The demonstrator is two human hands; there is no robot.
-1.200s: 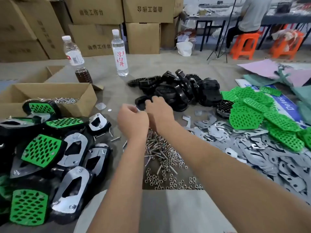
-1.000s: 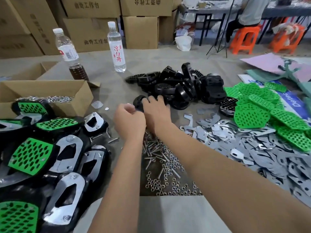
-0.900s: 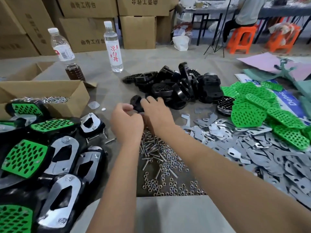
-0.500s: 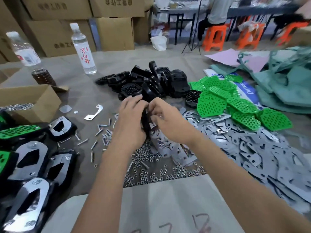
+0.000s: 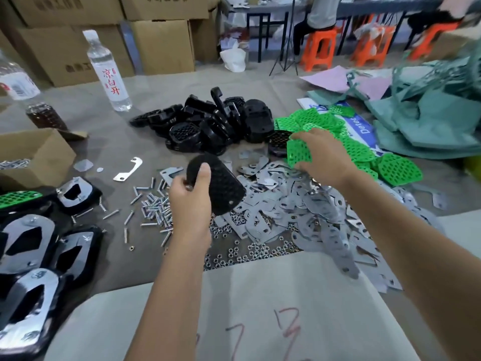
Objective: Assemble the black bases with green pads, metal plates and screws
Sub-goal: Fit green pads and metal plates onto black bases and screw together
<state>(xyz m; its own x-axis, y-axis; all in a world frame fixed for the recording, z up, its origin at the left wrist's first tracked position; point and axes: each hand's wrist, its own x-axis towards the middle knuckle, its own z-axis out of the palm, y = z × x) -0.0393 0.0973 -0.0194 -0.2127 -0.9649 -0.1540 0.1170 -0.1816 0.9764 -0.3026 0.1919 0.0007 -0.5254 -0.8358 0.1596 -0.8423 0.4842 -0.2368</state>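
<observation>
Pad-fitting step: base in one of the hands, pad in the other.
Finished assemblies (image 5: 39, 246) lay at far left of the bench (image 5: 260, 308), loose screws (image 5: 153, 204) beside them. Left hand (image 5: 191, 198) gripped a black base (image 5: 218, 186), lifted and tilted above the nuts (image 5: 247, 254) and metal plates (image 5: 299, 207). Right hand (image 5: 321, 155) pinched a green pad (image 5: 299, 152) at the edge of the pad pile (image 5: 364, 152). Judged next: bring pad over, line its pattern up with the base's holed face and press it in, then plate and screws.
</observation>
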